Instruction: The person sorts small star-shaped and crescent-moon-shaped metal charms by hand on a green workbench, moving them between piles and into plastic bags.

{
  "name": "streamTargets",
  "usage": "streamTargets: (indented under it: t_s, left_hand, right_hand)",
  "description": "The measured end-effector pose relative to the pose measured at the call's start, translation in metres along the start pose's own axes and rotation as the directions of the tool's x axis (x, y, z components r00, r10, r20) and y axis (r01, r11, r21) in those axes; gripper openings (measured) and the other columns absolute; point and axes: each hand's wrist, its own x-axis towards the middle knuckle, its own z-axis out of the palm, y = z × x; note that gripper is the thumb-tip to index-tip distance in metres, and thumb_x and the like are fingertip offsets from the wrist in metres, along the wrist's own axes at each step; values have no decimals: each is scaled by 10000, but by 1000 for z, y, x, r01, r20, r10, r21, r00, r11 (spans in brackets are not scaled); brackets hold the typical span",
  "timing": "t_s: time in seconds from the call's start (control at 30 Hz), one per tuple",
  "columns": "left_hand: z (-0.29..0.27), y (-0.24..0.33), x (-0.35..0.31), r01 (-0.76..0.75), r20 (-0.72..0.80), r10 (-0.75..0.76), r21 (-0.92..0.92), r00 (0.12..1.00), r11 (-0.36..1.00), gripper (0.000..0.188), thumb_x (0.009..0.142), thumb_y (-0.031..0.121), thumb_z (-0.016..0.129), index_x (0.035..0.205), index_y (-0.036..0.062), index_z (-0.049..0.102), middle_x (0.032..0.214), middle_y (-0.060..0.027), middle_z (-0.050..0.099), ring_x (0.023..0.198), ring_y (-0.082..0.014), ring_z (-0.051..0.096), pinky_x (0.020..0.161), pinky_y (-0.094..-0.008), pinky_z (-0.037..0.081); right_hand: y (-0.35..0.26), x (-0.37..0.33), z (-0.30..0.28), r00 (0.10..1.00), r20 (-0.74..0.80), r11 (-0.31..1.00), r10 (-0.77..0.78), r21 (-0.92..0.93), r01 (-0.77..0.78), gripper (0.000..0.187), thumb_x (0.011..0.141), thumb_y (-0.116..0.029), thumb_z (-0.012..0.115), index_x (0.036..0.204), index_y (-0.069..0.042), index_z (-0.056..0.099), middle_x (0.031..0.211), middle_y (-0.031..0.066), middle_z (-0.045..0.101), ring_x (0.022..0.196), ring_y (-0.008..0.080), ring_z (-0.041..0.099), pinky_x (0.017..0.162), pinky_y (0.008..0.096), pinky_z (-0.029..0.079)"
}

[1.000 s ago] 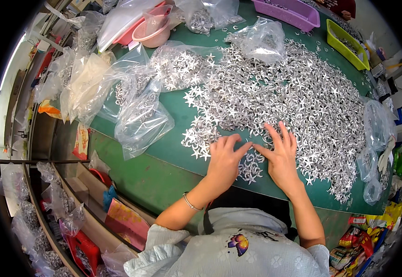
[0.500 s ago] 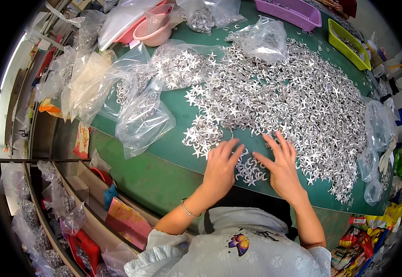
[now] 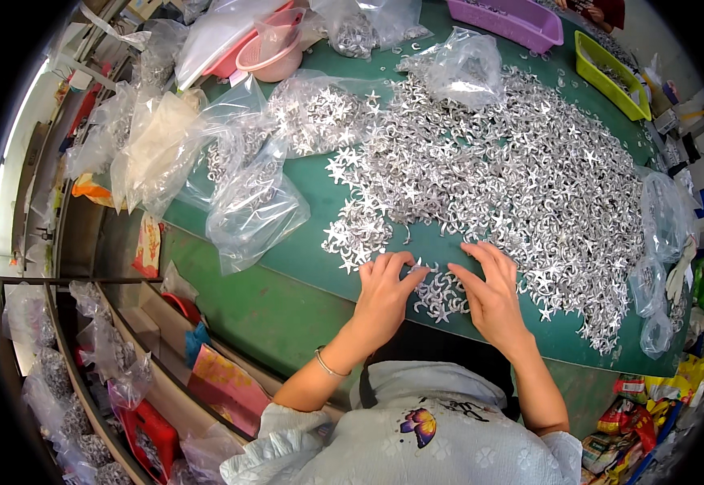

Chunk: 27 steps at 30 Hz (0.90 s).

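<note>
A big heap of silver star and crescent pieces (image 3: 529, 174) covers much of the green table (image 3: 307, 271). At the near edge lies a small cluster of the same pieces (image 3: 442, 297), between my two hands. My left hand (image 3: 382, 295) is left of that cluster, fingers bent and thumb slightly apart from the forefinger; a silver piece shows by the fingertips, but no grip on it is visible. Opposite it, my right hand (image 3: 493, 299) is open at the heap's near edge, thumb and fingers apart. A smaller clump of star pieces (image 3: 357, 230) lies just beyond my left hand.
Clear plastic bags (image 3: 255, 214) with silver pieces lie on the left. Pink baskets (image 3: 271, 58), a purple tray (image 3: 513, 24) and a yellow-green tray (image 3: 610, 77) stand at the back. Another person's hand (image 3: 594, 12) shows far right. Shelving (image 3: 154, 339) stands lower left.
My left hand's fingers have drawn in, bringing thumb and forefinger closer together. My right hand's fingers have bent and come closer together, staying beside the small cluster.
</note>
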Motion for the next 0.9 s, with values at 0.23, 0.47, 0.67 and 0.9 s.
streamTargets:
  t_s: [0.23,0.47,0.67,0.9]
  left_hand:
    - [-4,0,5,32,54,-23,-171,998,985,340,764,-81,644,1060,84,661,1038,-58,559,921,-235,553,831,-356,383]
    - [2,21,-58,418,352,-254,-860,901,293,236,941,-60,523,1157,-18,609,1005,-86,619,846,-162,600,775,-265,486]
    - [37,19,-79,678,704,-211,-710,678,-190,275,1019,105,471,1244,-33,547,1074,-122,637,970,-182,634,888,-303,524]
    - [54,19,-71,681,816,-47,-511,576,-524,278,1024,136,461,1209,-42,565,1127,-170,650,1010,-241,651,903,-354,534]
  right_hand:
    - [7,-10,-3,997,-36,984,72,168,-65,353,820,96,562,1140,-25,650,1218,149,597,1171,336,554,957,418,437]
    - [-1,-12,2,985,39,861,169,480,-167,294,838,100,588,1108,1,646,1161,142,621,1111,315,589,868,367,500]
    - [-9,-16,0,988,150,975,-38,223,3,326,671,-85,790,983,-89,694,1195,73,583,1134,305,508,950,429,386]
    - [-4,-21,8,985,144,975,-91,214,59,271,668,-91,798,904,-78,664,1151,53,587,1103,297,514,912,429,379]
